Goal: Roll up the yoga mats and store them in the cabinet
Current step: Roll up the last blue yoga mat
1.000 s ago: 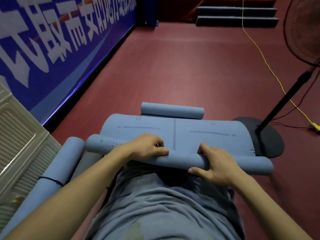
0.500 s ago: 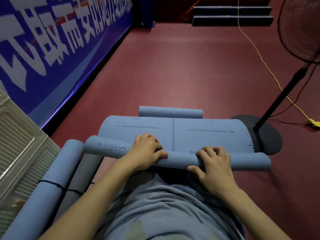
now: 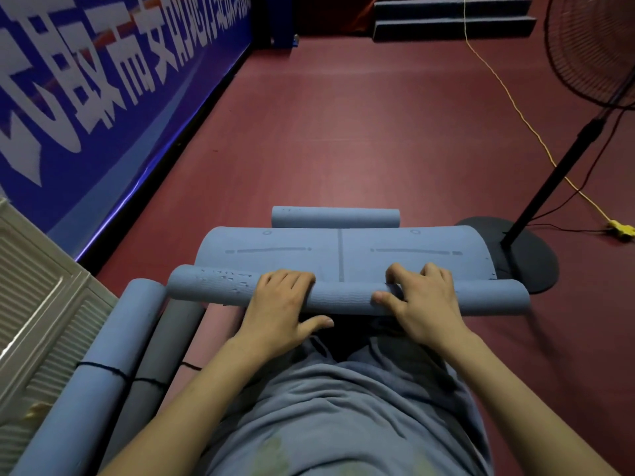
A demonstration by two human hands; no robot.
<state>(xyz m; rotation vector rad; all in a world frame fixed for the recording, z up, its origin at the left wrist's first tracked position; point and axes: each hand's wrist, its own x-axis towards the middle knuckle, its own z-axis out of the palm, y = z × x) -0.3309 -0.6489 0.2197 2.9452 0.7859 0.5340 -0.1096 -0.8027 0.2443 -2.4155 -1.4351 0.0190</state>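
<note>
Head view, person crouched over the red floor (image 3: 343, 132). A blue yoga mat (image 3: 343, 250) lies crosswise directly ahead, partly rolled: the rolled portion (image 3: 213, 286) sits at the near edge, the unrolled portion extends away and shows printed alignment lines and a centre line.

Left hand (image 3: 278, 304): palm down on top of the roll, left of centre. Fingers curl over the far side of the roll; thumb extended toward the right, on the near side, below the roll. Right hand (image 3: 422, 300): on the roll, right of centre. Fingers bent over the top, tips at the seam between roll and flat mat; thumb lies along the near face of the roll. Both hands grip the same roll, well apart from one another.

A second blue roll (image 3: 335, 217) lies on the floor just beyond the far edge of the mat, parallel to it. At left, two rolled mats lie side by side, one blue (image 3: 89, 383), one grey (image 3: 161, 355), with a black strap (image 3: 120, 372) across them. Beside these, far left, a louvred white cabinet door (image 3: 37, 304).

Blue banner (image 3: 103, 80) with white characters along the left wall. Standing fan (image 3: 591, 49) at right, its round base (image 3: 529, 255) touching the mat's right end. Yellow cable (image 3: 508, 94) runs across the floor.
</note>
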